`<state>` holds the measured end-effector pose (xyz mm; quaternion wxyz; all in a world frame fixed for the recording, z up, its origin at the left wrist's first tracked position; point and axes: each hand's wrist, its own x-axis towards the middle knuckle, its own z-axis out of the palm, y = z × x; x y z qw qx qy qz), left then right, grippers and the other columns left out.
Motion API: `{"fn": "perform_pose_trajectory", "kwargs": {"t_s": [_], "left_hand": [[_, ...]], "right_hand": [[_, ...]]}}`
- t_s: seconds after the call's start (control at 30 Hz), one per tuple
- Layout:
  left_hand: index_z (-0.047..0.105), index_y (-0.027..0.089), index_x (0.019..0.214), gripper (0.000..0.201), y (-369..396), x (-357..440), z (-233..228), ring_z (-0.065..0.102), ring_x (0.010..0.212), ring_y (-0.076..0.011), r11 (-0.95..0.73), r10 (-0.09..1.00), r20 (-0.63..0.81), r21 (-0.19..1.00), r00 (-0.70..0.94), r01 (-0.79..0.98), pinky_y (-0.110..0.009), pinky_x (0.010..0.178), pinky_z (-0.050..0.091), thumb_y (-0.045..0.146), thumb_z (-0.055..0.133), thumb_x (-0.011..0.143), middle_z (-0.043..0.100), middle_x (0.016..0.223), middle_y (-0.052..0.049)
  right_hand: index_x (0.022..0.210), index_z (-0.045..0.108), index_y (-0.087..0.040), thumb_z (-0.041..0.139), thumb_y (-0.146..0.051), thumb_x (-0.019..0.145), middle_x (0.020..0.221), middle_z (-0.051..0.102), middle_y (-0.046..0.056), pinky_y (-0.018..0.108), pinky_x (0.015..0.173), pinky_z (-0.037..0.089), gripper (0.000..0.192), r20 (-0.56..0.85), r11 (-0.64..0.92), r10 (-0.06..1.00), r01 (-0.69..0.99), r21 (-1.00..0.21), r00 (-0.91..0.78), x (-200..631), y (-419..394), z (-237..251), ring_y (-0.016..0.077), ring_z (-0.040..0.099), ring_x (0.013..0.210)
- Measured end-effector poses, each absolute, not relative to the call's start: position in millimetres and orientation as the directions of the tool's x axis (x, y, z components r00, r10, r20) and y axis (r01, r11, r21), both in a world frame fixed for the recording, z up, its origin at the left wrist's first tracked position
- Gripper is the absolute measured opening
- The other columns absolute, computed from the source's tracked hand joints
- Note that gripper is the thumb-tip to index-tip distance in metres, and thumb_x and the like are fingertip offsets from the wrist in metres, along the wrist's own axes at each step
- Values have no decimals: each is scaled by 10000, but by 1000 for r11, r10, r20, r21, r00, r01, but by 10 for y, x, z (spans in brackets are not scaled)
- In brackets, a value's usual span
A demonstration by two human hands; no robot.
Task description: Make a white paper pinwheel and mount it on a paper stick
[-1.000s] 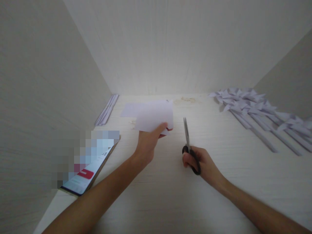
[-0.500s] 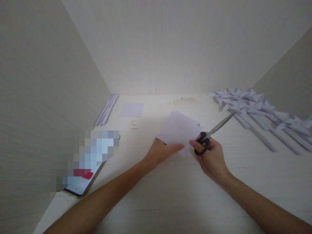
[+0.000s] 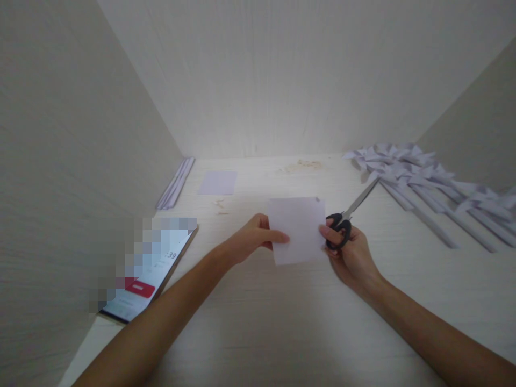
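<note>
My left hand [image 3: 252,235] pinches the left edge of a pale square sheet of paper [image 3: 297,228], held flat above the middle of the wooden surface. My right hand [image 3: 350,252] touches the sheet's right edge with its thumb while its fingers sit in the black handles of a pair of scissors [image 3: 346,215]. The scissor blades are closed and point away to the upper right, toward the paper pinwheels.
A row of folded paper pinwheels on sticks [image 3: 423,177] lies at the right. A small paper square [image 3: 218,183] and a bundle of paper strips [image 3: 176,183] lie at the back left. A phone [image 3: 147,279] leans at the left wall. Walls enclose three sides.
My left hand brought the sheet from the back toward me and turned it square-on. My right hand swung the scissors from pointing forward to pointing upper right and joined the sheet's right edge.
</note>
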<state>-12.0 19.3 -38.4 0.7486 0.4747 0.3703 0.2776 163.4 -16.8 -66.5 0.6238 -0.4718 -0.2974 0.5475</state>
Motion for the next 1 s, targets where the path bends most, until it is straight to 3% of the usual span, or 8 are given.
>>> {"fn": "perform_pose_trajectory", "kwargs": {"t_s": [0.13,0.27,0.37,0.47,0.6,0.73,0.87,1.0], "left_hand": [[603,140,870,382,131,-84,-394,582,731,-147,354,745,-249,934,619,-50,-270,686,456,135,678,497,637,827,-59],[595,130,861,363,93,-53,-400,581,601,-148,385,672,-273,923,689,-9,-290,573,482,155,676,508,638,769,-66],[602,109,804,281,101,-28,-424,579,570,-146,352,757,-266,936,597,-30,-258,524,466,198,663,544,634,709,-71],[599,109,828,283,112,17,-448,586,620,-149,261,901,-199,958,384,-116,-251,547,458,249,640,586,633,744,-76],[586,141,910,338,57,111,-449,582,775,-175,209,971,-179,958,162,-196,-309,678,464,264,632,598,632,825,-69],[587,147,917,341,-60,198,-445,559,880,-193,207,972,-173,951,159,-229,-335,766,446,275,632,604,633,851,-67],[594,153,902,334,-119,220,-457,564,856,-177,170,980,-148,969,131,-179,-314,780,444,271,642,593,633,876,-60],[600,148,875,324,-109,207,-466,578,802,-174,189,977,-170,970,129,-154,-318,737,461,324,626,604,626,902,-64]], "right_hand": [[621,558,-166,701,-195,537,431,394,-87,135,294,175,169,-138,-47,969,-393,-918,207,1627,-162,-671,5,274,339],[601,554,-152,697,-202,538,443,409,-79,139,297,181,164,-138,-31,963,-410,-911,233,1614,-159,-637,5,290,345],[596,539,-149,686,-218,550,509,481,-58,143,304,202,169,-123,29,939,-430,-902,320,1614,-156,-610,8,318,362],[609,518,-154,669,-243,581,586,551,-35,149,300,191,177,-98,58,928,-400,-915,359,1600,-176,-609,6,315,354],[637,514,-159,650,-270,617,663,600,-11,159,308,214,177,-86,-33,978,-266,-963,190,1544,-250,-644,13,327,356],[595,519,-158,696,-216,554,591,565,-30,172,406,327,190,-51,-44,998,-139,-989,46,1493,-311,-653,59,449,476],[535,497,-158,706,-184,524,474,451,-69,174,421,328,211,-40,-39,999,-92,-995,9,1485,-319,-615,57,424,454],[548,499,-156,700,-195,529,541,514,-41,184,441,342,206,-70,-71,997,-95,-993,-14,1492,-312,-595,68,445,484]]}}
